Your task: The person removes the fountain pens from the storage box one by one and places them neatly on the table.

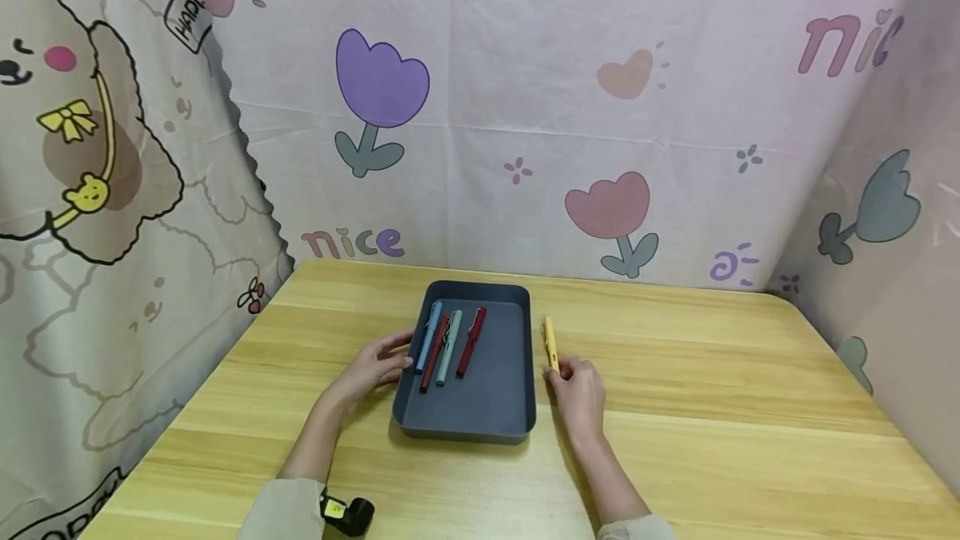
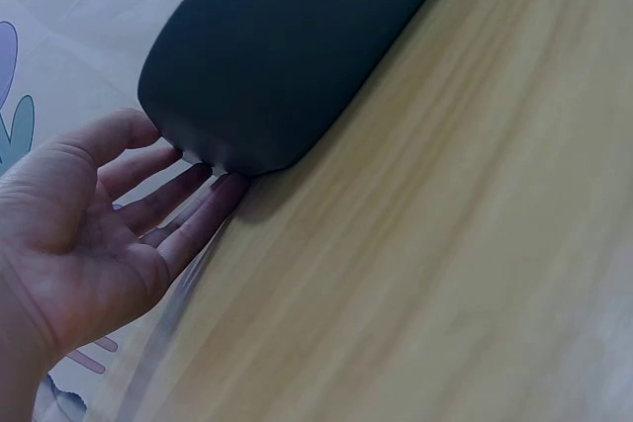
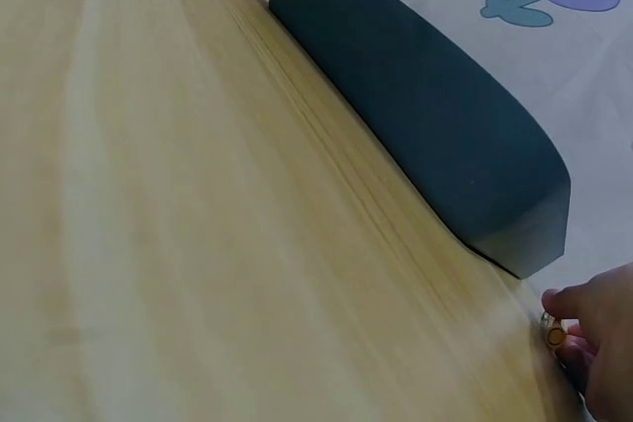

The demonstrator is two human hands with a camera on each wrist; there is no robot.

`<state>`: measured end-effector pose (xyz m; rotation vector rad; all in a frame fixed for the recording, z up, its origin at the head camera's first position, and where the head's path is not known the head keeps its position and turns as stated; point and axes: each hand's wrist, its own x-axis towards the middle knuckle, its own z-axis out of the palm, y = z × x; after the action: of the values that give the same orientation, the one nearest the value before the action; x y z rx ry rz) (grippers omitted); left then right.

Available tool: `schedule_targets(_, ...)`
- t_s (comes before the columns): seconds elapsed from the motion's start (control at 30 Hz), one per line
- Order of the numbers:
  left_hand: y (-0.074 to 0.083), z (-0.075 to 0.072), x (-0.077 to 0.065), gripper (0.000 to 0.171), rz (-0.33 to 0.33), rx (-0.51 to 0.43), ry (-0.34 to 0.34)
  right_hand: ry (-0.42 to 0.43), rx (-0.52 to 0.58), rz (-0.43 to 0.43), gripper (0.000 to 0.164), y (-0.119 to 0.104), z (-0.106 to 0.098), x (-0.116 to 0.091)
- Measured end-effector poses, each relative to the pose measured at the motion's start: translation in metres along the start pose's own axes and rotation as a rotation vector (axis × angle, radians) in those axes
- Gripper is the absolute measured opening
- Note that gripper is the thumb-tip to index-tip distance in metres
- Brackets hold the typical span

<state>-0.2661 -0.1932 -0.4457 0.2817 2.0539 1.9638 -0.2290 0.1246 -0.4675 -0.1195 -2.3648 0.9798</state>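
A dark grey rectangular tray [image 1: 491,407] lies on the table, holding a blue pen [image 1: 428,340], a pale green pen [image 1: 450,348] and two red pens, one of them a dark red pen [image 1: 471,343] lying slightly apart. At its left wall is my left hand [image 1: 375,369], fingers spread and fairly straight; in the left wrist view the fingertips touch the tray's lower edge. To the right of the tray, my right hand [image 1: 581,398] pinches the near end of a yellow pen [image 1: 551,342], which points away from me. The pen's round end [image 3: 555,337] shows between thumb and fingers.
The light wooden table [image 1: 720,407] extends on both sides of the tray. Behind it hangs a printed cloth [image 1: 480,107] with tulips and lettering, and more cloth drapes at left and right. A black device [image 1: 349,515] is strapped at my left sleeve.
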Motion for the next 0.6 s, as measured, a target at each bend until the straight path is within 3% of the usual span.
schedule_targets(0.3,0.0012,0.0002,-0.0008,0.055,0.001,0.006,0.0,-0.008,0.009,-0.013,0.026,0.0002,0.0009,-0.0023)
schedule_targets(0.6,0.0,-0.0001,-0.0004,0.055,0.005,0.01,-0.001,-0.032,-0.007,-0.024,0.025,0.0,-0.0001,-0.0039)
